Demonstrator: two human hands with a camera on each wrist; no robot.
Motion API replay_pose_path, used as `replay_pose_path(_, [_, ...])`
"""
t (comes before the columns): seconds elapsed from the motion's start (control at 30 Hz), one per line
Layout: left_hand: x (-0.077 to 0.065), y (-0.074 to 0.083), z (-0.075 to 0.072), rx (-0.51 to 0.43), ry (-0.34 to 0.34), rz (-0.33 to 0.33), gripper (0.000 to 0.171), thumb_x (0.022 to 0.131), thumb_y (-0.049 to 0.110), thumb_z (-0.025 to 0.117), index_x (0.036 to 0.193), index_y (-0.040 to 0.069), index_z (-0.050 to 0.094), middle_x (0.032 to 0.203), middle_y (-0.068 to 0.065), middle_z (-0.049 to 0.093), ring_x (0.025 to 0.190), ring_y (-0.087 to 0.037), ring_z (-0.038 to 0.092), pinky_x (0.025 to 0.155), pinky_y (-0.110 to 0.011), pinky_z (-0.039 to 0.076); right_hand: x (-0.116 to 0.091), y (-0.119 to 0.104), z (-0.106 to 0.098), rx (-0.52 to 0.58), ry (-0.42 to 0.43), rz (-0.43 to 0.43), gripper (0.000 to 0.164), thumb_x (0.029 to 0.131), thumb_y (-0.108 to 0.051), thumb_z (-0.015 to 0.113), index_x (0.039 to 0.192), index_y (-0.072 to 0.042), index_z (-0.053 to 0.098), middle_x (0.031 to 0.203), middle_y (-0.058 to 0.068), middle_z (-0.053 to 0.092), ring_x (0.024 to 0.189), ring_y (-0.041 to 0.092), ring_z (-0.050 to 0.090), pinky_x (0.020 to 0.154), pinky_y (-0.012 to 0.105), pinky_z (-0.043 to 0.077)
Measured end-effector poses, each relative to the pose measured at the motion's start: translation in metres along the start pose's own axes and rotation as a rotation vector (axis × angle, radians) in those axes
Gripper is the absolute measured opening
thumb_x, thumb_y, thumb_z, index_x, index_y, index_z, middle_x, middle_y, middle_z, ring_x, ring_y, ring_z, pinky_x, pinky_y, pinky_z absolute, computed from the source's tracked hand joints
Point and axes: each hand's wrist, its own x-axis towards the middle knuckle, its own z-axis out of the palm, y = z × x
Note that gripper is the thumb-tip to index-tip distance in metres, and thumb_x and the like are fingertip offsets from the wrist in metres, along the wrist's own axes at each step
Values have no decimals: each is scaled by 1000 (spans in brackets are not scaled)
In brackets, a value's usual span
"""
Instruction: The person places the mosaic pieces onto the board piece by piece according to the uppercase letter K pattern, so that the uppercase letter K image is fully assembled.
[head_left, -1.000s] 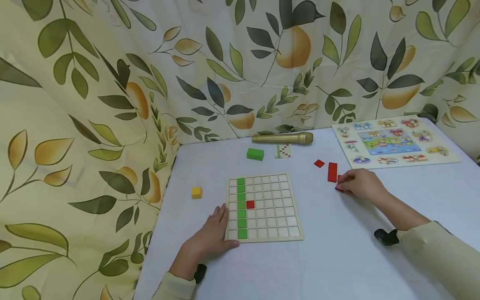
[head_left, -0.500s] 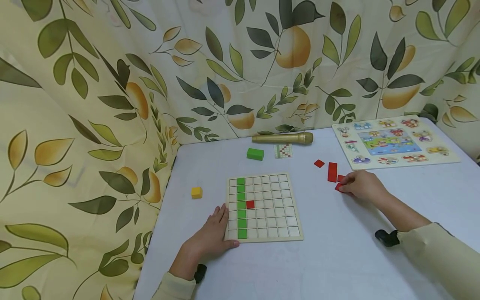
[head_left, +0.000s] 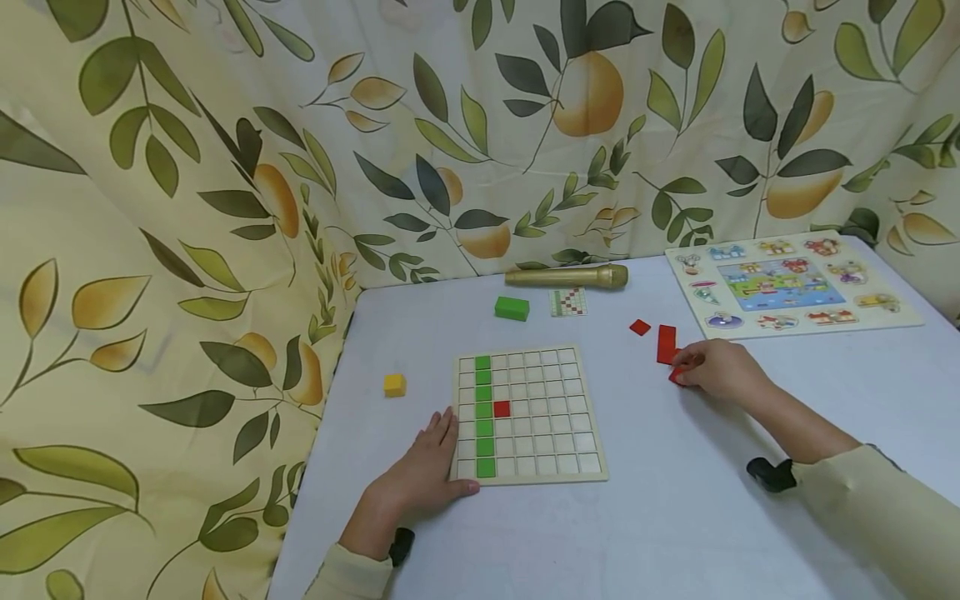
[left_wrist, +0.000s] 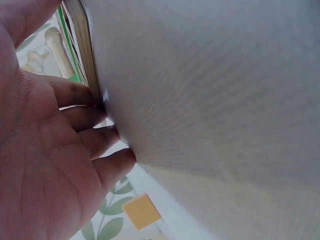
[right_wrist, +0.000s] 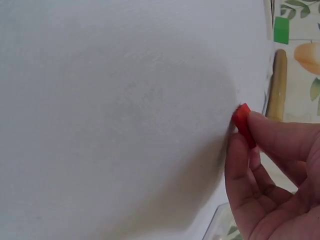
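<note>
My left hand (head_left: 423, 467) rests with extended fingers along the left edge of a square wooden grid board (head_left: 596, 477). In the left wrist view, the fingertips of the left hand (left_wrist: 55, 150) meet the cloth beside the board's edge (left_wrist: 86, 50). A column of green tiles (head_left: 484, 409) fills one row of cells on the board, and a single red tile (head_left: 502, 409) lies to its right. My right hand (head_left: 723, 371) pinches a small red tile (right_wrist: 243, 122) between thumb and fingers, low over the table. Other red tiles (head_left: 666, 344) lie by its fingertips, one partly covered.
A yellow block (head_left: 394, 385) sits left of the board. Behind it are a green block (head_left: 512, 308), a small pattern card (head_left: 567, 302) and a gold microphone-shaped object (head_left: 566, 277). One loose red tile (head_left: 640, 327) and a picture puzzle board (head_left: 795, 329) lie at the right.
My right hand's fingers have shifted slightly among the red tiles and now cover more of one behind them. The left hand and the grid board look unmoved.
</note>
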Motion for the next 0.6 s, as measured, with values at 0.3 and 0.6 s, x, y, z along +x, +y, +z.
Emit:
replay_pose_path(0.3, [-2,1,-1,8,6,25,106,88,55,72,159,-1,16,168,-13,6,154,-30,3,122,-48,17,7,-12,-9,37,-30,0,28,92,-18,71,112,2,70,103,19,65,94,32,54,68,30,50])
replay_pose_path(0.6, [-1,-1,1,10,0,20,107,88,56,71,160,0,15,169,-12,5,154,-28,2,122,-47,17,14,-29,-6,47,5,-42,26,92,-18,73,109,1,73,105,20,66,96,34,54,68,28,50])
